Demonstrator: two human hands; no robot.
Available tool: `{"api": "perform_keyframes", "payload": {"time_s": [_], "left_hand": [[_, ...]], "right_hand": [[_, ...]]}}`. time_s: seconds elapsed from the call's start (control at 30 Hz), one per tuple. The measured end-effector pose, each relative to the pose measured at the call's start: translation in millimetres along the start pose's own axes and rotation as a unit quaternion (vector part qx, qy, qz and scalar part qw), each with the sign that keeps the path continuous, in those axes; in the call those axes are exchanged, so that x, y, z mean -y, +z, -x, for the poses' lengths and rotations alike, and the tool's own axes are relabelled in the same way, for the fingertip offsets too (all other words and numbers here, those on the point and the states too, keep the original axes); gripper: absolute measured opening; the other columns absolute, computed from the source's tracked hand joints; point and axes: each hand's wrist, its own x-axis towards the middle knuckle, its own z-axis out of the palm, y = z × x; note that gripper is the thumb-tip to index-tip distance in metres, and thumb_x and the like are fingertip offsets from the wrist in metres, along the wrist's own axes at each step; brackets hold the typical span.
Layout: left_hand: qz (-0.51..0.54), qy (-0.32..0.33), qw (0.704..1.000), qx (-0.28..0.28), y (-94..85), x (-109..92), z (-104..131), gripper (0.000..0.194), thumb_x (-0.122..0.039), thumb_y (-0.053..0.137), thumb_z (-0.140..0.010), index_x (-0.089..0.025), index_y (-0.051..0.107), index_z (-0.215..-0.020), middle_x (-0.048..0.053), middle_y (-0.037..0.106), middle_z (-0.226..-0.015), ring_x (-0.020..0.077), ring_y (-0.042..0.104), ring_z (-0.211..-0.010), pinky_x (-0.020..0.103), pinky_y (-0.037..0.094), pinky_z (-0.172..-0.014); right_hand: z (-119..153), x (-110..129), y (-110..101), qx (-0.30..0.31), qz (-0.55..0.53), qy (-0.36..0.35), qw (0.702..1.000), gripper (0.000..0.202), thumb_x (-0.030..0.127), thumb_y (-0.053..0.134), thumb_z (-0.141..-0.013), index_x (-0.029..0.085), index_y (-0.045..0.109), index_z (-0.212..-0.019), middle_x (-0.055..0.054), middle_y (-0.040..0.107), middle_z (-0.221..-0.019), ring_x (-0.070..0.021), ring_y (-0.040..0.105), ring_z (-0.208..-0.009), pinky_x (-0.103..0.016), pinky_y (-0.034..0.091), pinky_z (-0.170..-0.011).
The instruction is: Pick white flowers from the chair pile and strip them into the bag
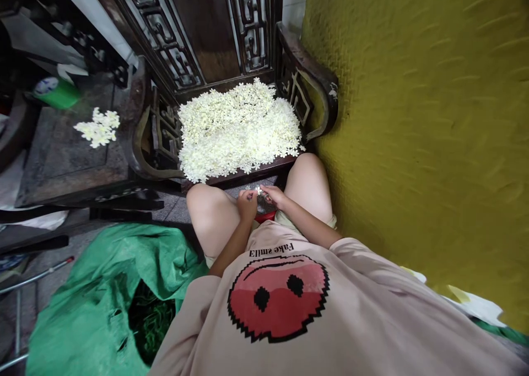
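My left hand (247,202) and my right hand (273,195) meet between my knees, fingers pinched together on a small white flower (259,189). Just below the hands sits something red (265,216), mostly hidden. In front of my knees a dark carved wooden chair (308,70) carries a big heap of white flowers (239,128) on its seat.
A yellow textured wall (425,122) rises close on the right. A green sack (99,293) with green stems inside lies open at lower left. On the left, a dark wooden table (61,155) bears a small pile of white flowers (98,127) and a green container (55,91).
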Motion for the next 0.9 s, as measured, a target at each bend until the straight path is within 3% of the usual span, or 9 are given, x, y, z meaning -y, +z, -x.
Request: {"api": "perform_keyframes", "payload": {"time_s": [0.1, 0.3, 0.47, 0.67, 0.9], "left_hand": [[0.046, -0.052, 0.997, -0.035, -3.9, 5, -7, 0.014, -0.027, 0.058, -0.076, -0.017, 0.065, -0.07, 0.004, 0.059, -0.077, 0.0158, 0.054, -0.073, 0.029, 0.042, -0.074], [0.162, -0.131, 0.978, -0.013, -2.9, 7, -12, 0.011, -0.028, 0.063, -0.07, -0.017, 0.066, -0.07, 0.002, 0.062, -0.074, 0.0146, 0.054, -0.073, 0.027, 0.041, -0.072], [0.32, -0.274, 0.904, 0.075, -3.0, 3, -13, 0.023, -0.036, 0.071, -0.064, -0.016, 0.067, -0.074, 0.0, 0.062, -0.069, 0.0094, 0.05, -0.06, 0.023, 0.035, -0.059], [0.418, -0.303, 0.847, 0.126, -8.3, -3, -14, 0.026, -0.034, 0.078, -0.057, -0.016, 0.064, -0.069, -0.002, 0.059, -0.065, 0.0063, 0.047, -0.057, 0.02, 0.033, -0.055], [0.444, -0.292, 0.837, 0.131, -10.0, -6, -14, 0.025, -0.029, 0.079, -0.057, -0.015, 0.058, -0.06, -0.004, 0.052, -0.055, 0.0058, 0.044, -0.053, 0.02, 0.033, -0.055]], "right_hand": [[-2, 3, 3, -0.004, 0.016, -0.021, 1.0, 0.024, 0.035, 0.071, -0.07, 0.015, 0.058, -0.068, 0.005, 0.05, -0.055, -0.0026, 0.035, -0.04, -0.016, 0.021, -0.037], [-3, 4, 3, 0.029, 0.026, -0.054, 0.998, 0.019, 0.029, 0.073, -0.062, 0.015, 0.063, -0.069, 0.006, 0.053, -0.054, -0.0039, 0.036, -0.042, -0.019, 0.022, -0.04], [-4, 4, 0, 0.033, -0.004, -0.036, 0.999, 0.02, 0.03, 0.073, -0.062, 0.015, 0.065, -0.073, 0.005, 0.052, -0.055, -0.0034, 0.035, -0.042, -0.019, 0.018, -0.04], [-3, 6, 0, 0.063, -0.026, -0.019, 0.997, 0.023, 0.03, 0.076, -0.058, 0.015, 0.065, -0.071, 0.004, 0.052, -0.057, -0.0036, 0.036, -0.045, -0.019, 0.017, -0.04], [-2, 5, 0, 0.093, -0.004, -0.029, 0.995, 0.026, 0.035, 0.074, -0.058, 0.015, 0.063, -0.07, 0.004, 0.05, -0.057, -0.0053, 0.034, -0.046, -0.021, 0.017, -0.043]]}}
